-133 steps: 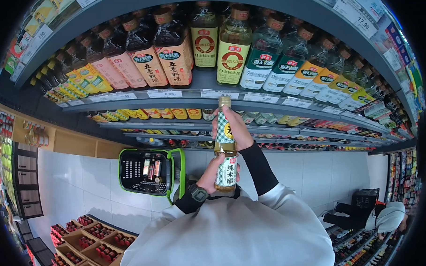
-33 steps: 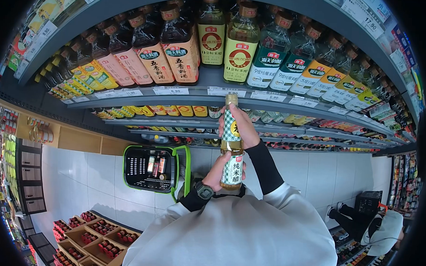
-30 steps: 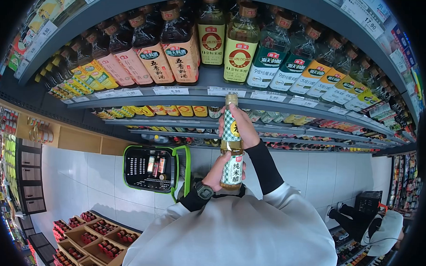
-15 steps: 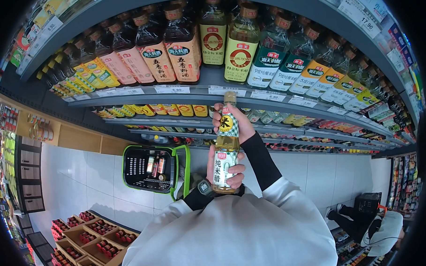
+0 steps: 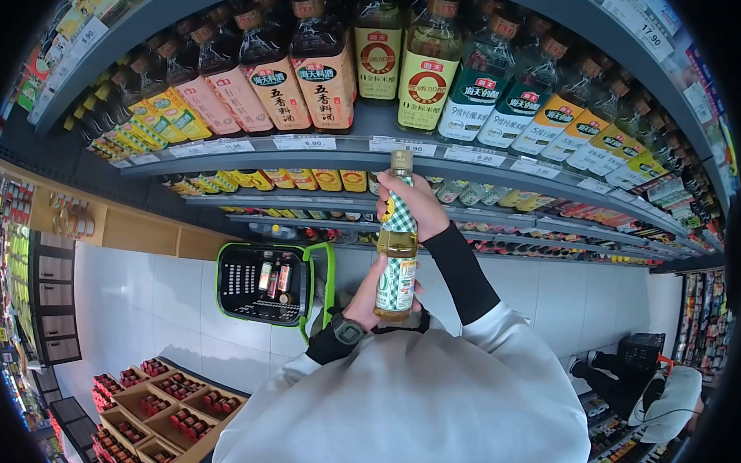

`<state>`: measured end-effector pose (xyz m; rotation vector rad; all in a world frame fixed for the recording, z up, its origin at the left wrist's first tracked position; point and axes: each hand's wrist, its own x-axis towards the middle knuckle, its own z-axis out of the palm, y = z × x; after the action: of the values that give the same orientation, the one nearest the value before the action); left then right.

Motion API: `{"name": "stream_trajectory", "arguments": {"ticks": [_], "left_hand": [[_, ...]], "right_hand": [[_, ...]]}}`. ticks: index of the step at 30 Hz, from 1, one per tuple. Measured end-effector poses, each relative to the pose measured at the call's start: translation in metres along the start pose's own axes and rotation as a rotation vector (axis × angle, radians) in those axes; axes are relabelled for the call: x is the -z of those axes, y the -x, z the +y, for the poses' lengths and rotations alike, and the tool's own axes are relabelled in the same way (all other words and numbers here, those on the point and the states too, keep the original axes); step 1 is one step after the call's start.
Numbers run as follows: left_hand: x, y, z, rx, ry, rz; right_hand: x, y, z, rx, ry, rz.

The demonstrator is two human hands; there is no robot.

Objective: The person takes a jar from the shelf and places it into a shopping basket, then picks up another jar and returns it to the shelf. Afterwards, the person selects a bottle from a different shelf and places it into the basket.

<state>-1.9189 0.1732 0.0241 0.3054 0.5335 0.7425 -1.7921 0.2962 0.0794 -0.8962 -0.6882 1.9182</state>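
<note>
A glass bottle of rice vinegar (image 5: 399,245) stands nearly upright in front of my chest, its cap at the shelf edge. It has green-checked labels and pale amber liquid inside. Around its neck and shoulder, my right hand (image 5: 420,205) is closed. My left hand (image 5: 368,290) grips the lower body, thumb along the label, fingertips showing at the far side. On the left wrist is a digital watch (image 5: 348,329). The label turned toward me carries small print.
A shelf (image 5: 251,150) of sauce and vinegar bottles with price tags spans the front. Left of me, a black basket with a green rim (image 5: 218,283) holds several items on the floor. A wooden display (image 5: 147,424) stands lower left; another person (image 5: 666,405) is at lower right.
Both hands have turned the bottle about its length, so the large-lettered front label has swung away and a small-print side faces me. The shelf appears slightly closer.
</note>
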Motion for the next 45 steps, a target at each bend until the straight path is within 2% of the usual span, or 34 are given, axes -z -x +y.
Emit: {"name": "stream_trajectory", "arguments": {"ticks": [3,9,12,30,33,45], "left_hand": [[0.001,0.001,0.002,0.091,0.165,-0.076],[-0.002,-0.002,-0.003,0.165,0.420,-0.253],[0.001,-0.004,-0.005,0.168,0.446,-0.297],[0.003,-0.007,-0.011,0.154,0.498,-0.390],[0.001,-0.006,-0.012,0.151,0.516,-0.422],[0.001,-0.004,-0.028,0.074,0.343,-0.543]], "right_hand": [[-0.002,0.000,0.001,-0.017,0.075,0.015],[0.004,-0.001,0.013,-0.076,-0.314,-0.190],[0.007,-0.004,0.015,-0.049,-0.415,-0.399],[0.004,-0.003,0.013,-0.059,-0.305,-0.265],[0.001,-0.002,0.011,-0.086,-0.251,-0.186],[-0.014,0.030,-0.003,0.031,-0.193,-0.240]]}}
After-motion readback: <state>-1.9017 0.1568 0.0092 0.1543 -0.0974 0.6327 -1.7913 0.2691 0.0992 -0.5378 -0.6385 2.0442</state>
